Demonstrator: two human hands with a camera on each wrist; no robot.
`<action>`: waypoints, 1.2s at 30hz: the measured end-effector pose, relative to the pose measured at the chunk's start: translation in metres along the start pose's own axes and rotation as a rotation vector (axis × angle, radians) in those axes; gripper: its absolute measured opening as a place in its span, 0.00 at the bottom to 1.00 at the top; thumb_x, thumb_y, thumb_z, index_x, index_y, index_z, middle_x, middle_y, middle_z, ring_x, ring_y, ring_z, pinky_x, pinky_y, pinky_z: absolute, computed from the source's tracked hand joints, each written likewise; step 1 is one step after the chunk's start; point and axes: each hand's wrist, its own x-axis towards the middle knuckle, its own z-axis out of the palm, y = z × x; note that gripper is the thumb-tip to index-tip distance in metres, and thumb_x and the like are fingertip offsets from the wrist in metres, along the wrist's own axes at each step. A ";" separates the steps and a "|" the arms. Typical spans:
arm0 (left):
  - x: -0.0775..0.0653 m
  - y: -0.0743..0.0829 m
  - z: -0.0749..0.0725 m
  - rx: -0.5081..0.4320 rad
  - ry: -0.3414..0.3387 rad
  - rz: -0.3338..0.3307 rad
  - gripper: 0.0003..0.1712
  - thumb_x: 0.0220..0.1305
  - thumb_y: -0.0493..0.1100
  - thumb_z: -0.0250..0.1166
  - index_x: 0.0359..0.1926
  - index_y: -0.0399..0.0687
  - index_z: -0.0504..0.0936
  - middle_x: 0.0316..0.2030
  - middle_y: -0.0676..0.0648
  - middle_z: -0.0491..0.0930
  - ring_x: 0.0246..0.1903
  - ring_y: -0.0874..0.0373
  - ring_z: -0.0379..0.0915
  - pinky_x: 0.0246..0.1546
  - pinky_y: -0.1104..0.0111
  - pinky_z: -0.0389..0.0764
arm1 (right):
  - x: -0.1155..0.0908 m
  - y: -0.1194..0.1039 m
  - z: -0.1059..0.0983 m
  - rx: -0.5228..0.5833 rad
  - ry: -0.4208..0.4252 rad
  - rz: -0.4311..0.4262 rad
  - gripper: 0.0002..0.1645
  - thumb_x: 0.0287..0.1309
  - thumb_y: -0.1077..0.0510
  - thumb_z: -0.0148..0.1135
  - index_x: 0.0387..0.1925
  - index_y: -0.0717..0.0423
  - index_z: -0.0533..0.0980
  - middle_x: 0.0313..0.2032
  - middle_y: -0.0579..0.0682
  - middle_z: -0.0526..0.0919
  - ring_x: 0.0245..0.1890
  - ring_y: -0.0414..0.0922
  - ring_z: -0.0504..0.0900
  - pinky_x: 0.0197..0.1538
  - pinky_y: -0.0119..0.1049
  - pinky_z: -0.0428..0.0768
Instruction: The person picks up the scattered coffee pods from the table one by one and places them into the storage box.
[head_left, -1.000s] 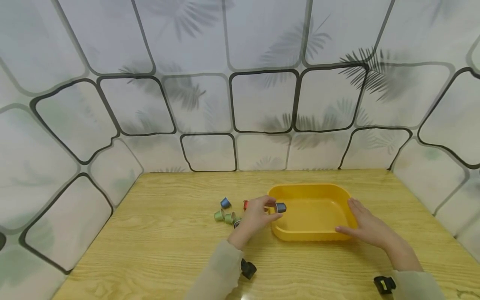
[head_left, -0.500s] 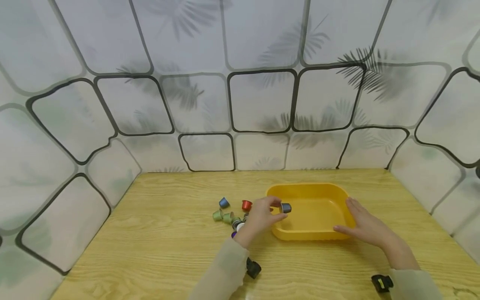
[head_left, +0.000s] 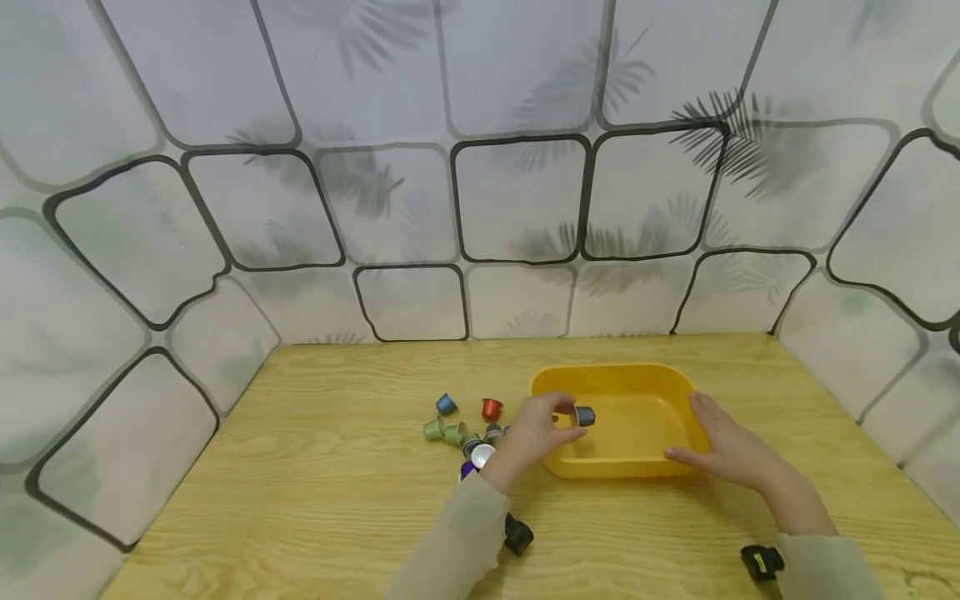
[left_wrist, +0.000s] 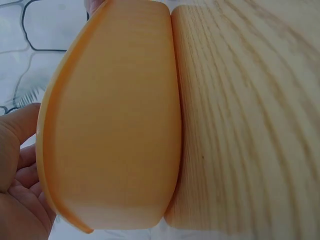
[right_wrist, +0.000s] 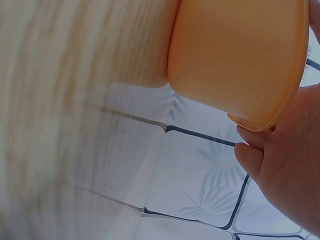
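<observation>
Between thumb and fingertips, my left hand [head_left: 528,437] pinches a dark blue-grey coffee capsule [head_left: 586,416] above the left part of a yellow plastic tray [head_left: 622,469]. My right hand [head_left: 735,458] holds the tray's right front corner, thumb over the front rim and fingers along the right side. The left wrist view has the tray's outer wall [left_wrist: 115,125] standing on the wood, with part of the left hand [left_wrist: 22,195] beyond its rim; the capsule is hidden there. In the right wrist view, fingers of the right hand [right_wrist: 295,160] lie at the rim, some bent beneath it.
Loose capsules lie left of the tray: a blue one [head_left: 446,404], a red one [head_left: 491,409], green ones [head_left: 455,433], a white-lidded one [head_left: 482,455] and a purple one [head_left: 467,472], partly behind the left forearm. A patterned wall covering [head_left: 521,300] borders the wooden table [head_left: 322,483].
My left hand has moved a little rightward with the capsule, from the tray's left rim to over its inside. More loose capsules show behind it. The right hand keeps its place on the tray.
</observation>
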 end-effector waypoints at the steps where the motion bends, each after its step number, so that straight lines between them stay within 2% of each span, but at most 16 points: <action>1: 0.001 0.001 0.001 0.008 0.000 0.007 0.22 0.50 0.45 0.67 0.46 0.40 0.76 0.39 0.50 0.78 0.39 0.61 0.73 0.39 0.75 0.73 | 0.000 0.000 0.000 0.000 0.000 0.001 0.59 0.49 0.39 0.59 0.61 0.77 0.41 0.61 0.75 0.40 0.61 0.67 0.42 0.55 0.61 0.48; 6: 0.003 0.005 0.008 0.051 0.008 0.038 0.21 0.49 0.47 0.67 0.44 0.43 0.77 0.37 0.51 0.78 0.38 0.62 0.73 0.37 0.77 0.73 | 0.000 0.002 0.000 0.001 0.001 0.007 0.60 0.48 0.38 0.59 0.62 0.77 0.41 0.61 0.75 0.41 0.61 0.67 0.42 0.55 0.61 0.49; 17: 0.011 0.016 0.020 0.075 -0.001 0.083 0.20 0.50 0.47 0.67 0.43 0.43 0.77 0.37 0.51 0.79 0.37 0.64 0.73 0.35 0.79 0.72 | 0.000 -0.001 -0.002 -0.006 0.001 0.042 0.61 0.46 0.37 0.59 0.62 0.77 0.42 0.61 0.75 0.42 0.60 0.67 0.44 0.55 0.61 0.50; 36: 0.022 0.033 0.037 0.069 -0.048 0.053 0.20 0.52 0.49 0.65 0.44 0.46 0.76 0.38 0.54 0.77 0.38 0.64 0.73 0.36 0.77 0.72 | 0.001 0.003 0.001 0.007 0.008 0.050 0.62 0.46 0.35 0.59 0.62 0.76 0.41 0.62 0.74 0.41 0.60 0.68 0.43 0.55 0.62 0.49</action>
